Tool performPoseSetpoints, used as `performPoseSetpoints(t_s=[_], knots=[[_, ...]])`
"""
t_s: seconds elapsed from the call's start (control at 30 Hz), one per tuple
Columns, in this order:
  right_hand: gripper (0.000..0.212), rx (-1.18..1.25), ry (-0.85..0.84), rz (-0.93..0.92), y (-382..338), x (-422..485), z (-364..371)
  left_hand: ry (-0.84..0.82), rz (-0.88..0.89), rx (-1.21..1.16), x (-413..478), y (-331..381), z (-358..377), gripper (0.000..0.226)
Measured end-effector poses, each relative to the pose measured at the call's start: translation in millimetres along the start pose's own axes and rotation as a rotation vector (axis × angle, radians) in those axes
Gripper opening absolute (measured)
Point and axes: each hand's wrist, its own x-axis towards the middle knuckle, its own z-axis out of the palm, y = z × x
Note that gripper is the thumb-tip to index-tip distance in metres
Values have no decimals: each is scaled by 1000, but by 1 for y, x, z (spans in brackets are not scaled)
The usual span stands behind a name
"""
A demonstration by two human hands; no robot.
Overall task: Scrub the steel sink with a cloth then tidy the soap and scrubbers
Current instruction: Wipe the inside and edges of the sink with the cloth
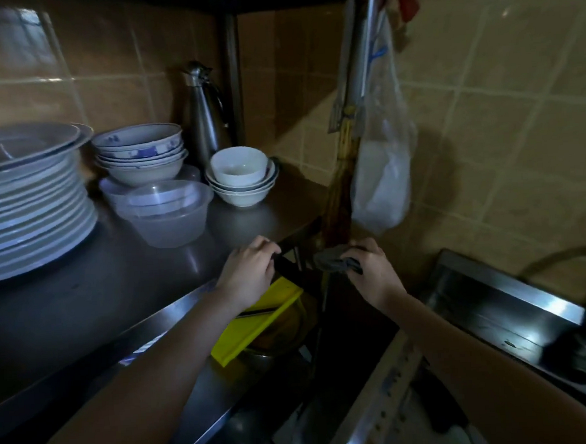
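My right hand [373, 271] grips a crumpled dark grey cloth [333, 258] at the end of the steel shelf, close to a brown post. My left hand [250, 270] is closed on a dark strip [286, 268] at the shelf's right corner; whether that strip is part of the cloth or a separate handle I cannot tell. Just below my left hand a yellow slicer board [256, 323] lies tilted over a metal bowl [278, 339]. The steel sink [503, 312] shows at the lower right, dimly lit.
On the steel shelf [100, 285] stand a tall stack of plates [26, 200], stacked bowls [140, 152], clear plastic tubs [167, 212], white bowls [241, 177] and a steel flask [206, 114]. A plastic bag [384, 168] hangs by the tiled wall.
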Motion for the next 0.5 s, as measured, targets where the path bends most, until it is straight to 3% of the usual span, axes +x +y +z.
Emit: performPoseSetpoints(t_s=[0.2,0.5], knots=[[25,0,-7,146,54,-32,-13,-25,96,-32,14,35,22,25],[32,-17,35,281,116,-78,-23,-221,121,-99,19,67,85,23]])
